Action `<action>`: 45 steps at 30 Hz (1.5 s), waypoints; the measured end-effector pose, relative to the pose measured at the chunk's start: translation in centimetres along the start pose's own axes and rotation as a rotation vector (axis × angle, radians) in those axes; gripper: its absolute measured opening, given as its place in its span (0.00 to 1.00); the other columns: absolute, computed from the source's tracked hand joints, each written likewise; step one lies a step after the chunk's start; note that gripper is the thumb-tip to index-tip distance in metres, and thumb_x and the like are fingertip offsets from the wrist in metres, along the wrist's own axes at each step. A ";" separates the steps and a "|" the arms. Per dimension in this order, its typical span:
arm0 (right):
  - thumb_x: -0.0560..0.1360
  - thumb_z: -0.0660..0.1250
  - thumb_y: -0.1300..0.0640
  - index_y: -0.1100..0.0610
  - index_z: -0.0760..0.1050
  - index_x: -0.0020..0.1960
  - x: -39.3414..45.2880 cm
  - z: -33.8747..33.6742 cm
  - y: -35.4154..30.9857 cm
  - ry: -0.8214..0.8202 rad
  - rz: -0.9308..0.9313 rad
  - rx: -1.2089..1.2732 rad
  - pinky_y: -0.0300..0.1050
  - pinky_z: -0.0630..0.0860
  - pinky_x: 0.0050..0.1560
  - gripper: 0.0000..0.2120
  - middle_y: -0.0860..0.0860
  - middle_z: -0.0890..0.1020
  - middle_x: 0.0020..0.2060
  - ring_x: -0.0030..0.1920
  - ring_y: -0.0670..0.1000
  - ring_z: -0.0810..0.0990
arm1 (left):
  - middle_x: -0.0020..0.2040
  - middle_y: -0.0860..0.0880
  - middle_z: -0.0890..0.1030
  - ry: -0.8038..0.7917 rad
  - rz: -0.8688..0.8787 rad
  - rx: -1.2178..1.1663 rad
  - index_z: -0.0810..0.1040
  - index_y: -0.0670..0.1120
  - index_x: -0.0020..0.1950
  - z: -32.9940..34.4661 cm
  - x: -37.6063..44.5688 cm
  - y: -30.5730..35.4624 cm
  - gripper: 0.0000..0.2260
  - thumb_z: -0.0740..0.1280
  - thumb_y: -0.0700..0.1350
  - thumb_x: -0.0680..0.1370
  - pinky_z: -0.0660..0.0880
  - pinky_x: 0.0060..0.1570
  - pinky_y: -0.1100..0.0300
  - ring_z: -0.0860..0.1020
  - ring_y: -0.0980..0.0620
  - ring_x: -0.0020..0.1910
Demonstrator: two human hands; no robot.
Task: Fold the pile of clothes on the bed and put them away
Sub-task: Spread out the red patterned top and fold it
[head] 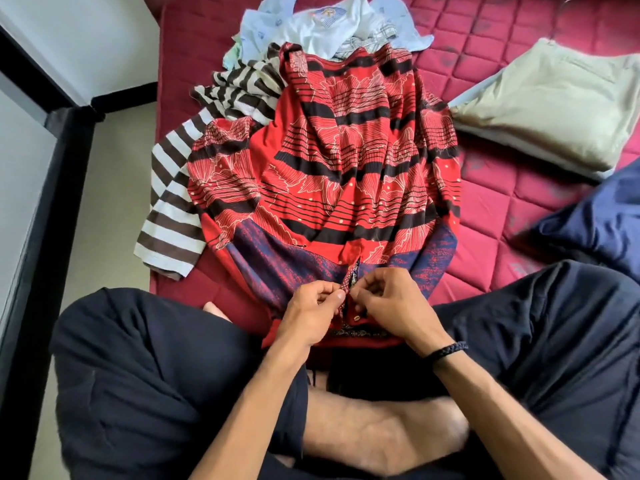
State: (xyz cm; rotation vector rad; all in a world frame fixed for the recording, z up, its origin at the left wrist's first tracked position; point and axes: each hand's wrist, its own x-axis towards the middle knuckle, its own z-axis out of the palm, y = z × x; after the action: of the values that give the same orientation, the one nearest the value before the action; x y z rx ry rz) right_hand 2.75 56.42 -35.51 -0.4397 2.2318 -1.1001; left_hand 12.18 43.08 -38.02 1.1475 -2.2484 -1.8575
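Near the bed's (485,57) front edge, the red patterned shirt (329,161) lies spread flat over the clothes pile (311,29). Left hand (313,311) and right hand (388,301) each pinch its placket, apparently buttoning it so it folds neatly.

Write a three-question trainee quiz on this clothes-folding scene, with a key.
1. True or false: both hands, left hand and right hand, pinch the red patterned shirt at its button placket.
2. Which garment lies partly under the red patterned shirt on its left side? A) brown-and-white striped top B) green towel C) yellow jacket
3. Fill in: the beige folded item lies on the ______ mattress.

Key: 1 true; 2 A; 3 maroon quilted.
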 end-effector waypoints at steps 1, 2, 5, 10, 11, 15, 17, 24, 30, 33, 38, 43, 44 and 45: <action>0.76 0.72 0.59 0.55 0.82 0.41 -0.1 0.0 -0.1 0.019 -0.007 0.026 0.38 0.74 0.35 0.06 0.49 0.86 0.32 0.30 0.41 0.80 | 0.33 0.55 0.80 0.000 0.000 -0.024 0.83 0.47 0.48 0.1 0.0 0.1 0.05 0.69 0.38 0.81 0.72 0.36 0.67 0.74 0.65 0.28; 0.76 0.73 0.59 0.55 0.82 0.41 -0.1 0.1 -0.2 0.042 -0.019 0.043 0.38 0.75 0.35 0.05 0.49 0.86 0.32 0.30 0.42 0.80 | 0.35 0.53 0.81 0.002 -0.004 -0.054 0.83 0.46 0.49 0.2 0.0 0.1 0.06 0.69 0.37 0.81 0.73 0.36 0.68 0.74 0.65 0.29; 0.74 0.74 0.58 0.53 0.83 0.41 -0.2 0.2 -0.5 0.097 -0.029 0.052 0.41 0.79 0.38 0.03 0.49 0.86 0.33 0.32 0.44 0.82 | 0.36 0.51 0.81 0.024 -0.017 -0.138 0.83 0.49 0.47 0.2 -0.1 0.1 0.09 0.68 0.36 0.81 0.72 0.36 0.69 0.74 0.63 0.30; 0.74 0.75 0.59 0.53 0.85 0.43 -0.1 0.3 -0.3 0.127 -0.052 0.039 0.33 0.76 0.35 0.03 0.48 0.85 0.32 0.30 0.41 0.80 | 0.36 0.50 0.81 0.054 -0.024 -0.212 0.84 0.50 0.46 0.4 -0.4 0.3 0.11 0.68 0.36 0.81 0.73 0.36 0.69 0.74 0.61 0.31; 0.74 0.75 0.59 0.53 0.86 0.43 -0.1 0.4 -0.2 0.132 -0.052 0.036 0.32 0.76 0.35 0.02 0.48 0.85 0.32 0.30 0.41 0.80 | 0.36 0.50 0.81 0.053 -0.021 -0.206 0.85 0.50 0.47 0.4 -0.5 0.3 0.10 0.68 0.36 0.81 0.73 0.36 0.69 0.74 0.61 0.31; 0.74 0.76 0.58 0.50 0.86 0.43 0.2 0.4 0.6 0.081 -0.002 0.124 0.41 0.79 0.39 0.04 0.49 0.86 0.33 0.32 0.43 0.82 | 0.34 0.53 0.82 0.031 -0.002 -0.208 0.84 0.43 0.50 0.2 -0.5 0.3 0.08 0.67 0.35 0.82 0.75 0.36 0.70 0.75 0.64 0.29; 0.74 0.76 0.58 0.49 0.86 0.43 0.3 0.5 0.9 0.065 0.020 0.192 0.45 0.80 0.41 0.05 0.49 0.86 0.34 0.33 0.44 0.82 | 0.33 0.54 0.82 0.025 -0.004 -0.209 0.85 0.46 0.45 0.2 -0.5 0.5 0.08 0.70 0.35 0.80 0.76 0.37 0.69 0.76 0.63 0.30; 0.74 0.77 0.48 0.48 0.88 0.41 0.3 0.5 0.5 0.053 0.052 0.275 0.45 0.80 0.45 0.06 0.48 0.88 0.37 0.37 0.43 0.81 | 0.36 0.52 0.86 0.157 0.043 -0.132 0.87 0.53 0.38 1.0 -0.5 0.0 0.08 0.78 0.42 0.74 0.79 0.42 0.58 0.82 0.56 0.36; 0.71 0.80 0.51 0.51 0.86 0.42 0.6 1.1 1.2 0.115 0.042 0.244 0.53 0.84 0.50 0.05 0.46 0.87 0.36 0.38 0.46 0.86 | 0.33 0.53 0.85 0.251 0.150 -0.021 0.85 0.48 0.41 1.5 -0.8 0.6 0.06 0.81 0.41 0.71 0.79 0.38 0.67 0.80 0.62 0.32; 0.72 0.80 0.56 0.52 0.83 0.43 0.8 0.9 1.2 0.138 0.027 0.286 0.51 0.83 0.46 0.05 0.48 0.87 0.35 0.35 0.45 0.83 | 0.35 0.51 0.86 0.189 0.107 -0.090 0.85 0.49 0.42 0.9 -0.6 0.7 0.07 0.80 0.39 0.71 0.79 0.40 0.67 0.81 0.60 0.34; 0.72 0.79 0.60 0.54 0.78 0.44 1.6 0.3 0.2 0.093 -0.032 0.361 0.46 0.75 0.42 0.09 0.53 0.86 0.34 0.35 0.47 0.78 | 0.35 0.48 0.84 0.081 0.014 -0.221 0.85 0.47 0.45 -0.4 0.7 1.7 0.06 0.72 0.38 0.80 0.79 0.35 0.66 0.81 0.57 0.32; 0.74 0.77 0.64 0.57 0.76 0.48 4.5 -1.5 -2.2 0.019 -0.084 0.426 0.42 0.77 0.35 0.11 0.53 0.83 0.32 0.32 0.48 0.79 | 0.37 0.51 0.82 -0.016 0.000 -0.261 0.83 0.46 0.47 -1.6 3.6 4.1 0.06 0.69 0.39 0.82 0.77 0.35 0.69 0.78 0.59 0.33; 0.75 0.77 0.63 0.58 0.75 0.50 4.9 -1.6 -2.3 0.020 -0.078 0.408 0.46 0.80 0.36 0.11 0.55 0.84 0.33 0.33 0.50 0.81 | 0.38 0.51 0.82 0.012 0.056 -0.181 0.82 0.47 0.47 -1.8 4.0 4.4 0.05 0.70 0.40 0.82 0.77 0.37 0.67 0.79 0.59 0.33; 0.75 0.77 0.61 0.58 0.75 0.52 5.2 -1.5 -2.3 0.018 -0.072 0.377 0.49 0.83 0.38 0.11 0.56 0.85 0.35 0.34 0.53 0.83 | 0.39 0.52 0.83 0.036 0.131 -0.075 0.82 0.49 0.49 -2.1 3.9 4.6 0.02 0.72 0.43 0.80 0.77 0.39 0.66 0.79 0.61 0.34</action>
State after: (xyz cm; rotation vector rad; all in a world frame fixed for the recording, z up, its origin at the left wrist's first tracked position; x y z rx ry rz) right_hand -2.11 53.16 -34.89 -0.3511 1.9728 -1.5276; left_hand 7.80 39.37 -35.15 0.9895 -2.1582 -1.8388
